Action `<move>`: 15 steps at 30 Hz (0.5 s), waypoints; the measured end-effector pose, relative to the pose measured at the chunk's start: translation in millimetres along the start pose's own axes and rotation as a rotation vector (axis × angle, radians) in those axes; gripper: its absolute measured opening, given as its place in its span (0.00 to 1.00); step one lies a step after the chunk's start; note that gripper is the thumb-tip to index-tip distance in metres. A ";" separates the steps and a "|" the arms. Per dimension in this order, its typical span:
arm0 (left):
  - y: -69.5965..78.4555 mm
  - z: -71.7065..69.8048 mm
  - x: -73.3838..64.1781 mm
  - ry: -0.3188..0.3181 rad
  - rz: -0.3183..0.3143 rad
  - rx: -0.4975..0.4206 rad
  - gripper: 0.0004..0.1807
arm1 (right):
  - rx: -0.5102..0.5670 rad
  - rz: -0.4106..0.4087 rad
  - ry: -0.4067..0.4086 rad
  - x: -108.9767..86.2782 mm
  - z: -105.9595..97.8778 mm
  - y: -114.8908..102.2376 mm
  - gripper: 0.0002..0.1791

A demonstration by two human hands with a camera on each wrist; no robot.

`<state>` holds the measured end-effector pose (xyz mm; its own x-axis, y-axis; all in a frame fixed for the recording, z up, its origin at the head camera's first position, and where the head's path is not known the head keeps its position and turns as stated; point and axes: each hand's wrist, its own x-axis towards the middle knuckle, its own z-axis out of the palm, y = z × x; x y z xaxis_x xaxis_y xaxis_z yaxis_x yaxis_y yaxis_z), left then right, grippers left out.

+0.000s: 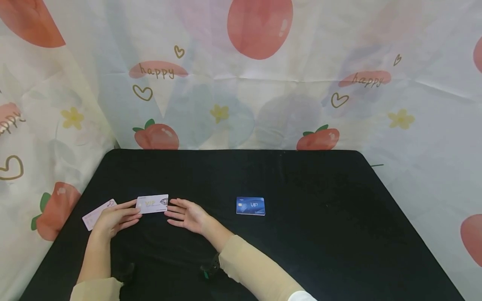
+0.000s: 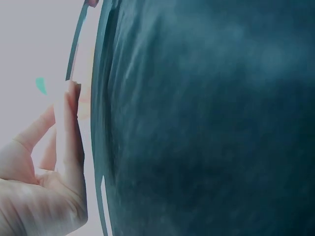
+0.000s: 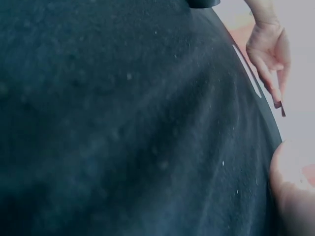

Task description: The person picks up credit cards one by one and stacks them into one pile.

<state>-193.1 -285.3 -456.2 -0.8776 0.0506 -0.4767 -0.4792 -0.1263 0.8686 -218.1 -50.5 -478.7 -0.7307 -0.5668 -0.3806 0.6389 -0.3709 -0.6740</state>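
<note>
In the head view my left hand [image 1: 111, 219] pinches a white VIP card [image 1: 152, 204] by its left end, thumb and fingers meeting at the edge. The left wrist view catches that card edge-on, as a thin dark strip [image 2: 75, 46] above the fingertips. Just past the card's right end is my right hand [image 1: 193, 216], palm turned up, fingers extended and nothing in its grasp. Partly behind the left hand, a pale pinkish card [image 1: 94, 215] lies slanted on the black table. A blue VIP card [image 1: 250, 206] lies to the right of both hands.
The black-covered table [image 1: 320, 251] has rounded far corners. Behind it and along the left hangs a white cloth [image 1: 241, 92] printed with fruit, hearts and flowers. A dark wrist strap [image 1: 214, 264] shows by the right sleeve.
</note>
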 end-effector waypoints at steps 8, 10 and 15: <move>2.3 21.7 -0.7 0.046 0.039 0.024 0.35 | -0.161 -0.060 0.082 1.3 -5.7 -4.7 0.21; 3.7 27.5 -1.3 0.057 0.049 0.036 0.34 | -0.187 -0.075 0.106 1.3 -8.3 -6.9 0.20; 5.5 40.4 -1.3 0.083 0.057 0.045 0.32 | -0.242 -0.115 0.163 -1.3 -14.8 -12.0 0.18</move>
<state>-195.3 -246.1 -445.4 -0.8998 -0.0375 -0.4346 -0.4306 -0.0823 0.8988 -228.3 -34.4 -479.5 -0.8365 -0.3982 -0.3763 0.4879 -0.2287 -0.8424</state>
